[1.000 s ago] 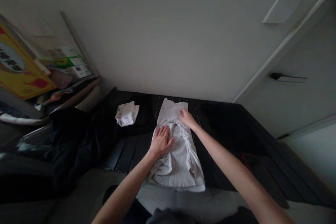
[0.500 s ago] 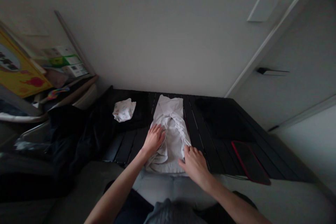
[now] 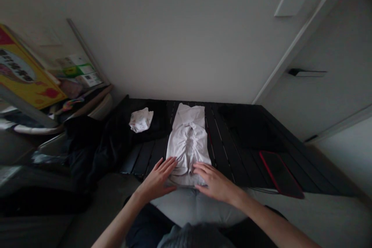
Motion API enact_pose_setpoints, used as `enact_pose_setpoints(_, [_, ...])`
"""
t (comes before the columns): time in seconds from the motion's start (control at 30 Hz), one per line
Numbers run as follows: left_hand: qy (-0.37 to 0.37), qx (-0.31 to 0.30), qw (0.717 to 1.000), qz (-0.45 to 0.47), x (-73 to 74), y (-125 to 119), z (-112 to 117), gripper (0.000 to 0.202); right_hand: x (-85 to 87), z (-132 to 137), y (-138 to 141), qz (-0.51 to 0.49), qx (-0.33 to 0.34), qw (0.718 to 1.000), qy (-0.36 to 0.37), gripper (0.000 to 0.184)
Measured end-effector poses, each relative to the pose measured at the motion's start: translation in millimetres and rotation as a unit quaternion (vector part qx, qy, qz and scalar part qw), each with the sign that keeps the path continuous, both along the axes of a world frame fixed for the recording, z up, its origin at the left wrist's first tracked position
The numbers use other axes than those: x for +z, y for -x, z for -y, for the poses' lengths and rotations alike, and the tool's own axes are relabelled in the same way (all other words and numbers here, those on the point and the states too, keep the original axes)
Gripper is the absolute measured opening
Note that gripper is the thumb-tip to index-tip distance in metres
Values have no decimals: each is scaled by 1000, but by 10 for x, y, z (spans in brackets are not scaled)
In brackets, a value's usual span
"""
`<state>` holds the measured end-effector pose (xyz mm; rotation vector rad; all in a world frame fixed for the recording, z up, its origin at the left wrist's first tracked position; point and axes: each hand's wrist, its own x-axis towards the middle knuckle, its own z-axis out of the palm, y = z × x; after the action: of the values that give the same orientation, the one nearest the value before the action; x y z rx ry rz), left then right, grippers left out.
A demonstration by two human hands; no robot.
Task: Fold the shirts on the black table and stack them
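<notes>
Head view: left hand and right hand at the near end of a white garment, on a black slatted table.
Hands: both open, fingers spread, grasping nothing; right fingertips rest on the fabric, left fingertips at its edge.
Garment: soft, pale knit lying lengthwise at the table's middle, rucked into ridges around a central fold.
Cloth: crumpled white cloth with a faint print, at 10 o'clock from the garment, on black fabric.
Device: red-edged tablet, glossy and dark, at 3 o'clock.
Lettering: yellow board at far 10 o'clock, its dark writing too blurred to read.
</notes>
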<state>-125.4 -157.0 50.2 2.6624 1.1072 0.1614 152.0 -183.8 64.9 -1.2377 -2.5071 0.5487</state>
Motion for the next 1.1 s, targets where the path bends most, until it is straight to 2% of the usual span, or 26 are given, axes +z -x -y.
enact_pose_setpoints(0.07, [-4,-3,1000,-27,-28,80,23,92,3,2,-175,9,15,1000,-5,63])
enact_pose_setpoints(0.13, [-20,4,999,-43,-79,117,26,86,-36,11,-315,44,29,998,-25,84])
enact_pose_setpoints(0.17, [-28,8,998,-47,-105,121,21,86,-79,21,-363,65,33,997,-37,90])
enact_pose_setpoints(0.3, [-32,5,999,-33,-117,97,-10,87,-326,89,-408,97,12,991,-96,79])
enact_pose_setpoints(0.4, [3,-16,1000,-8,13,70,-28,81,-368,133,-385,66,7,992,-104,70])
enact_pose_setpoints(0.5, [73,-38,996,21,248,35,-42,73,-158,138,-390,26,44,997,-49,53])
enact_pose_setpoints(0.6, [180,-66,980,52,519,-8,-73,61,175,100,-428,-9,70,995,73,31])
enact_pose_setpoints(0.67, [252,-83,961,82,667,-33,-125,56,346,42,-465,-34,52,989,137,22])
enact_pose_setpoints(0.73, [289,-67,949,110,760,-53,-219,50,427,-55,-506,-71,20,983,167,18])
enact_pose_setpoints(0.8, [275,-14,953,127,792,-69,-363,43,430,-197,-548,-117,-7,977,176,16])
enact_pose_setpoints(0.9, [194,48,969,147,768,-108,-665,38,380,-486,-609,-174,-39,973,149,14])
enact_pose_setpoints(1.0, [108,56,979,162,733,-199,-1057,41,359,-868,-668,-195,-61,975,87,19])
enact_pose_setpoints(1.1, [32,62,979,192,732,-353,-1521,41,358,-1362,-720,-201,-98,975,6,28])
